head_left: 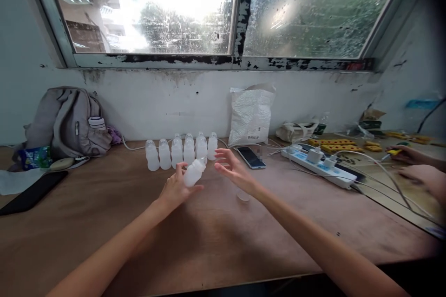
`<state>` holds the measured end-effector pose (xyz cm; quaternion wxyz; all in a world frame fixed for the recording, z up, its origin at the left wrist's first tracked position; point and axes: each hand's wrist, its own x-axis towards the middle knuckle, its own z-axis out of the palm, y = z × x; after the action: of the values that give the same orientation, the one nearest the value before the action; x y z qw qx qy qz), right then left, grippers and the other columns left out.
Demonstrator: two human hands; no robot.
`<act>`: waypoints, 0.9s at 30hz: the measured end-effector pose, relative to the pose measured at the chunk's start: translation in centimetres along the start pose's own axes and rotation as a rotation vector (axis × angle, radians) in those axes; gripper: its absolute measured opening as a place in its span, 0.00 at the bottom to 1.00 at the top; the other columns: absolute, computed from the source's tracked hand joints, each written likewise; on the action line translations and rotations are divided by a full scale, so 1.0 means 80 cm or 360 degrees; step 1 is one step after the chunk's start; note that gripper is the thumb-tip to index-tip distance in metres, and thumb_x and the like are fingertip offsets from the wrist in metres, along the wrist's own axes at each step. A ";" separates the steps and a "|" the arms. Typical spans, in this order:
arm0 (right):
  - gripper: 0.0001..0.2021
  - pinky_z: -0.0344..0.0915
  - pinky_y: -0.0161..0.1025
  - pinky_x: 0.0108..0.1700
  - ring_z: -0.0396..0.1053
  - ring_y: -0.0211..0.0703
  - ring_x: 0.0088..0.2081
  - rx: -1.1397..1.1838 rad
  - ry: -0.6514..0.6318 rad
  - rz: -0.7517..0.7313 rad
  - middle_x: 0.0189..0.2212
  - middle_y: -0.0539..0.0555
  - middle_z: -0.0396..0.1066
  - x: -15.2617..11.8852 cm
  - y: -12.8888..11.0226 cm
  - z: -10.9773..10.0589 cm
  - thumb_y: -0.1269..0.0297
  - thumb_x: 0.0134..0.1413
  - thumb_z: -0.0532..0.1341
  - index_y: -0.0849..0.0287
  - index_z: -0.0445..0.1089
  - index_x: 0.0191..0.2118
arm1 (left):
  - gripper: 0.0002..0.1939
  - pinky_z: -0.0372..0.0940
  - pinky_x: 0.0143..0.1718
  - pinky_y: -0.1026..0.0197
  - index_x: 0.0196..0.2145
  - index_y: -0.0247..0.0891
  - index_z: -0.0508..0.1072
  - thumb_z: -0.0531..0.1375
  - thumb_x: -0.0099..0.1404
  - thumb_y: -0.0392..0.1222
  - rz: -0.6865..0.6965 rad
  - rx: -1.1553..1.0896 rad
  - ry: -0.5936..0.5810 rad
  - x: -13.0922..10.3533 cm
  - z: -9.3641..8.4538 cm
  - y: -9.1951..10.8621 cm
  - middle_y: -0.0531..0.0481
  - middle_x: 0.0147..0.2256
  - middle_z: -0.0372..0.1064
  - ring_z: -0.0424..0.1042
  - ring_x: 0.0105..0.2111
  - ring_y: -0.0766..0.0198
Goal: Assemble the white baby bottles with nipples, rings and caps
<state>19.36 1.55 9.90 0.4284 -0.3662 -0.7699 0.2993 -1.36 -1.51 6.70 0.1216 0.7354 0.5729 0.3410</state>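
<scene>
A co-worker's hands (pixel 418 167) are cut off at the right edge, holding something yellow, perhaps a tool.

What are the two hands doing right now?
Left hand: closed around a small frosted white plastic bottle, tilted.
Right hand: open, fingers spread, holding nothing, beside the bottle.

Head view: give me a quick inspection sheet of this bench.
Surface: brown wooden table.
Job's things: frosted bottle in hand; row of bottles behind; small lid lying flat.
Clutter: backpack, white bag, phone, dark phone.
Hands: left hand holds the bottle; right hand open beside it.
Cables: power strip with chargers plugged in.
Surroundings: rain-spotted window; another person's hands at right.
</scene>
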 end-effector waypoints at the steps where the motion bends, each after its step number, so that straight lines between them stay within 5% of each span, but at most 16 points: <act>1: 0.22 0.63 0.41 0.41 0.65 0.45 0.43 -0.0260 0.0027 -0.0024 0.46 0.58 0.61 -0.005 0.011 -0.014 0.53 0.50 0.58 0.55 0.57 0.50 | 0.30 0.64 0.32 0.55 0.46 0.40 0.55 0.59 0.51 0.57 0.0023 0.0039 0.0016 -0.002 -0.003 -0.009 0.47 0.37 0.67 0.71 0.35 0.51; 4: 0.21 0.61 0.45 0.42 0.65 0.46 0.37 -0.0886 -0.0133 0.0103 0.42 0.58 0.61 -0.027 0.046 -0.049 0.55 0.44 0.62 0.55 0.63 0.46 | 0.23 0.65 0.34 0.57 0.43 0.42 0.59 0.57 0.55 0.56 0.0252 0.0154 0.0081 -0.008 -0.005 -0.035 0.48 0.40 0.66 0.70 0.37 0.55; 7: 0.19 0.62 0.45 0.40 0.66 0.46 0.33 -0.0832 -0.0301 0.0313 0.34 0.55 0.65 -0.047 0.070 -0.060 0.61 0.39 0.64 0.57 0.66 0.41 | 0.22 0.65 0.36 0.59 0.45 0.43 0.61 0.57 0.56 0.55 0.0445 0.0240 0.0135 -0.014 0.001 -0.057 0.48 0.43 0.65 0.69 0.40 0.58; 12: 0.16 0.65 0.40 0.37 0.67 0.40 0.33 -0.0429 -0.0282 0.0249 0.36 0.55 0.68 -0.048 0.068 -0.025 0.55 0.51 0.56 0.59 0.63 0.43 | 0.26 0.65 0.41 0.59 0.48 0.44 0.61 0.59 0.54 0.55 0.0555 0.0258 0.0077 -0.020 0.008 -0.071 0.50 0.44 0.66 0.69 0.42 0.58; 17: 0.20 0.66 0.40 0.41 0.67 0.42 0.39 0.0386 -0.0189 0.0154 0.39 0.55 0.68 -0.034 0.043 0.017 0.56 0.45 0.63 0.59 0.64 0.44 | 0.24 0.65 0.41 0.59 0.47 0.42 0.62 0.57 0.56 0.55 0.0560 0.0259 0.0017 -0.026 0.006 -0.069 0.50 0.42 0.67 0.69 0.41 0.59; 27: 0.17 0.66 0.37 0.39 0.65 0.39 0.35 0.0369 -0.0286 0.0013 0.36 0.53 0.65 -0.017 0.052 0.052 0.61 0.50 0.61 0.59 0.62 0.45 | 0.23 0.67 0.38 0.59 0.46 0.42 0.63 0.58 0.55 0.54 0.0609 0.0242 0.0009 -0.002 0.004 -0.079 0.50 0.41 0.68 0.71 0.38 0.60</act>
<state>17.52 2.11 4.18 0.3961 -0.2893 -0.7639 0.4195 -5.96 0.44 2.78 -0.0029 0.8368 0.4472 0.3158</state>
